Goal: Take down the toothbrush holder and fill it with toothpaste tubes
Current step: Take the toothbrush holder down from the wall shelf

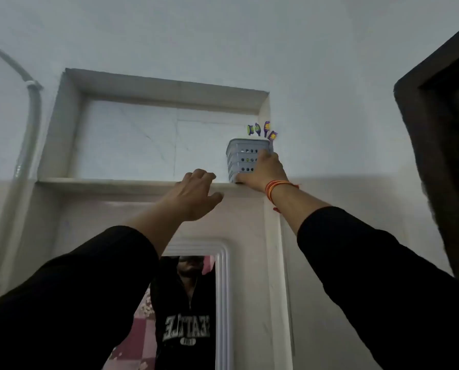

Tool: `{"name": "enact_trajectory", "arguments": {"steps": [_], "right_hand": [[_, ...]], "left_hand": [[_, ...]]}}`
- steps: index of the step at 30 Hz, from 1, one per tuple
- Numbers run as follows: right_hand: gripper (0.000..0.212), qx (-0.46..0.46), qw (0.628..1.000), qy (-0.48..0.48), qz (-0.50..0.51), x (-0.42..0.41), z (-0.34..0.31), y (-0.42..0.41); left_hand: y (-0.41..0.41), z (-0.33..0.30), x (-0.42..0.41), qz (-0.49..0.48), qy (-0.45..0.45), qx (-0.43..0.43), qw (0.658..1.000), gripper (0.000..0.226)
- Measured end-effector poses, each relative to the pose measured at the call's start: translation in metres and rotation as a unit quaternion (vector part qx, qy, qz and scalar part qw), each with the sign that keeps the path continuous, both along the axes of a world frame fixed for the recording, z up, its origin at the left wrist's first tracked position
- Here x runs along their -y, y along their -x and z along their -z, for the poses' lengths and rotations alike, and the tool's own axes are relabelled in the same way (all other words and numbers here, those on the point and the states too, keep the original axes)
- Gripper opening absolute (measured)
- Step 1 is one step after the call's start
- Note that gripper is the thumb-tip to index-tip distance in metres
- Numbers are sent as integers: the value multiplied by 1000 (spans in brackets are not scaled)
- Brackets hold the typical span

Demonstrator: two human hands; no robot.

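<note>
A grey perforated toothbrush holder [243,156] stands at the right end of a high wall niche's ledge [103,182]. Several purple and green toothbrush heads [263,129] stick out of its top. My right hand [263,170] is wrapped around the holder's right side and base, with orange threads on the wrist. My left hand [193,194] rests on the ledge's edge to the left of the holder, fingers curled over it, holding nothing. No toothpaste tubes are in view.
A mirror [185,311] with a white ribbed frame hangs below the niche and reflects a person in a black top. A grey pipe [28,134] runs down the left wall. A dark wooden door frame [436,129] stands at the right.
</note>
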State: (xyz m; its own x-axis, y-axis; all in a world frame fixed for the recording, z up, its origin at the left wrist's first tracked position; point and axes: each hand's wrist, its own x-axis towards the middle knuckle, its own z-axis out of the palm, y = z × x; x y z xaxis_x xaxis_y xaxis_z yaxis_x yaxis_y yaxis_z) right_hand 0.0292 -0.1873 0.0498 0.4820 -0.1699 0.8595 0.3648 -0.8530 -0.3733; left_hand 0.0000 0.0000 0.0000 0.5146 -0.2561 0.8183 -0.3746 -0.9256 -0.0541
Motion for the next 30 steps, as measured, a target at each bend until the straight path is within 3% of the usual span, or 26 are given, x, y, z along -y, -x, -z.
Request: {"name": "enact_trajectory", "arguments": {"steps": [10, 14, 19, 30], "right_hand": [[137, 11, 996, -84, 27, -9, -9, -53], [136, 35, 992, -120, 17, -14, -9, -42], [118, 25, 990, -137, -14, -25, -10, -5], [116, 21, 985, -152, -73, -55, 50, 80]], "left_hand": [[-67, 5, 15, 4, 26, 1, 1000, 72], [-59, -2, 9, 46, 51, -24, 997, 66], [-37, -6, 0, 103, 135, -26, 985, 56], [19, 46, -43, 145, 148, -44, 977, 53]]}}
